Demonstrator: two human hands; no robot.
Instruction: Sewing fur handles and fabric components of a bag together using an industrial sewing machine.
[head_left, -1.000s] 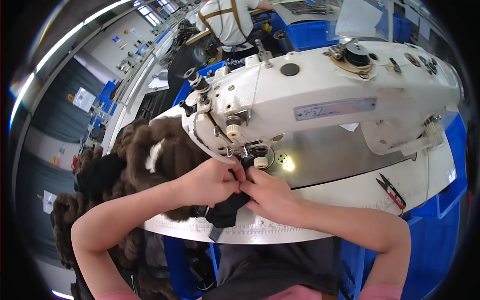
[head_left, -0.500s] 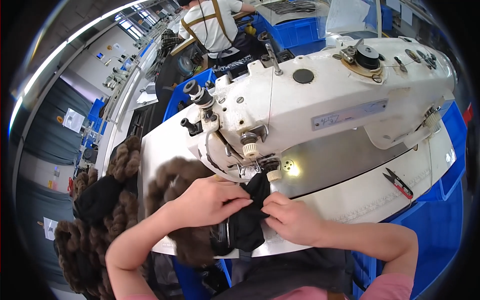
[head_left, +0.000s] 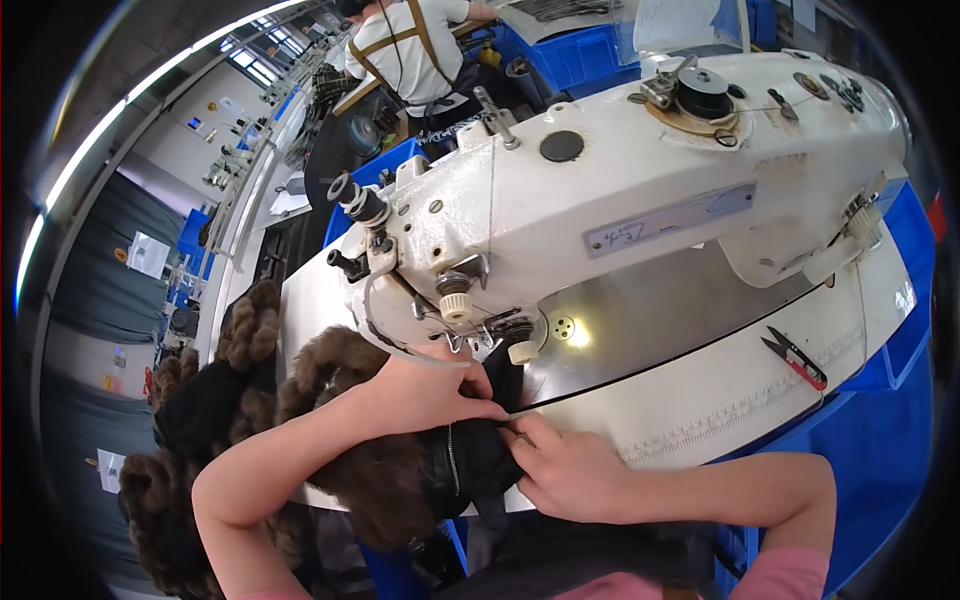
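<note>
A black cloth piece [head_left: 486, 455] with a metal zipper lies at the front of a white sewing machine [head_left: 640, 190], its far end under the machine's needle area. Brown fluffy fur trim [head_left: 375, 485] joins its left side. My left hand [head_left: 425, 390] is closed, thumb and fingers pinching the cloth close to the presser foot, which is mostly hidden. Just right of it, my right hand [head_left: 570, 468] grips the cloth's right edge with fingers curled. The two hands' fingertips nearly meet.
Red-handled thread snips [head_left: 796, 358] lie on the white table [head_left: 690, 410] at right. More fur-trimmed black pieces [head_left: 200, 405] are heaped at left. Blue bins [head_left: 870, 470] stand beside and behind the table. Another person [head_left: 410, 60] works beyond the machine.
The view has shifted, so the machine sits further left. My right hand has come lower, toward me, and my left fingers have shifted on the cloth.
</note>
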